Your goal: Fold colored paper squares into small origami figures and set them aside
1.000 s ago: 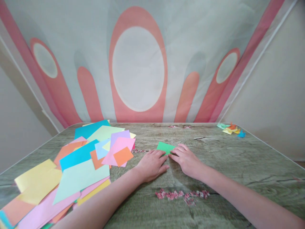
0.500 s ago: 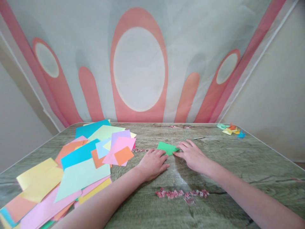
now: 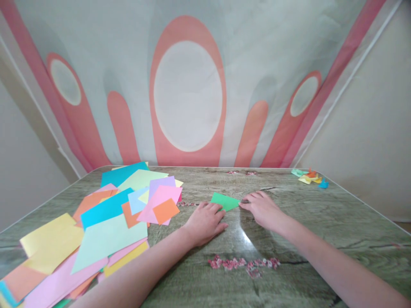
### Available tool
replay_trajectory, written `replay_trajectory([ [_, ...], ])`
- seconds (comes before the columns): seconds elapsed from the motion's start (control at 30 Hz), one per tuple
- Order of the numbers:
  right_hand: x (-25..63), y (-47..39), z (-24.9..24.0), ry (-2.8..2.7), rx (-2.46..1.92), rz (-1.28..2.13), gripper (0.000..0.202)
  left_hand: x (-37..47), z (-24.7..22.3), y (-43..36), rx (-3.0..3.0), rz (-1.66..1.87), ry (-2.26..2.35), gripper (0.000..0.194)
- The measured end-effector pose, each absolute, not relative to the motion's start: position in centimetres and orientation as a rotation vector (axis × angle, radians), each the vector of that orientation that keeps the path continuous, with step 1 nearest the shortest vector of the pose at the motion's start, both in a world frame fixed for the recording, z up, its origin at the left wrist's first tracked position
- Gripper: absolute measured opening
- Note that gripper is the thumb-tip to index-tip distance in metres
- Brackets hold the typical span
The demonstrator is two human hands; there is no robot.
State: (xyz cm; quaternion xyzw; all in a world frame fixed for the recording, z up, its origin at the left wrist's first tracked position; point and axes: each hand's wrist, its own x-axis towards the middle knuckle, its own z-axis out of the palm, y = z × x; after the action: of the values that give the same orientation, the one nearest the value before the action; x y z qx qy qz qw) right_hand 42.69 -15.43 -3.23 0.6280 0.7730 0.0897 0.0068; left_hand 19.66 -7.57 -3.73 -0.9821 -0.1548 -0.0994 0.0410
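A small green sheet of paper lies on the table between my two hands, its right end narrowing to a point. My left hand rests flat, fingers stretched out, with the fingertips over the paper's lower left edge. At the pointed right corner, the thumb and fingers of my right hand come together in a pinch. The fingertips hide the very tip of that corner.
Loose coloured paper sheets spread over the table's left side, with a small orange square nearest my left hand. Several small folded paper pieces sit at the far right. A printed curtain hangs behind the wood-patterned table.
My right hand has moved slightly right, and its fingers have drawn together at the green paper's corner, leaving more of the paper uncovered. My left hand stays in place.
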Motion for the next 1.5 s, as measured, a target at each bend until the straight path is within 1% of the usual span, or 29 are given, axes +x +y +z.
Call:
replay_trajectory([
  [0.13, 41.4, -15.4, -3.2, 2.407, 2.024, 0.381, 0.036, 19.8, -3.7, -7.6, -2.999, -0.307, -0.482, 0.035],
  [0.33, 38.9, -15.4, -3.9, 2.603, 1.871, 0.396, 0.030, 19.7, -3.4, -7.6, -3.005, -0.287, -0.477, 0.036],
  [0.63, 37.8, -15.3, -5.0, 2.543, 1.849, 0.511, 0.026, 19.7, -3.1, -7.7, -2.959, -0.250, -0.460, 0.033],
  [0.97, 37.4, -15.0, -4.3, 2.483, 1.809, 0.436, 0.024, 19.0, -3.3, -7.9, -2.960, -0.294, -0.462, 0.035],
  [1.23, 36.3, -15.4, -3.8, 2.411, 1.923, 0.379, 0.027, 18.0, -3.4, -6.1, -2.992, -0.392, -0.576, 0.031],
  [1.33, 35.8, -15.5, -3.9, 2.369, 1.966, 0.386, 0.026, 18.0, -3.1, -6.2, -3.016, -0.423, -0.544, 0.031],
  [1.5, 35.5, -15.5, -4.5, 2.373, 1.996, 0.430, 0.029, 18.3, -2.6, -7.5, -3.040, -0.368, -0.476, 0.039],
])
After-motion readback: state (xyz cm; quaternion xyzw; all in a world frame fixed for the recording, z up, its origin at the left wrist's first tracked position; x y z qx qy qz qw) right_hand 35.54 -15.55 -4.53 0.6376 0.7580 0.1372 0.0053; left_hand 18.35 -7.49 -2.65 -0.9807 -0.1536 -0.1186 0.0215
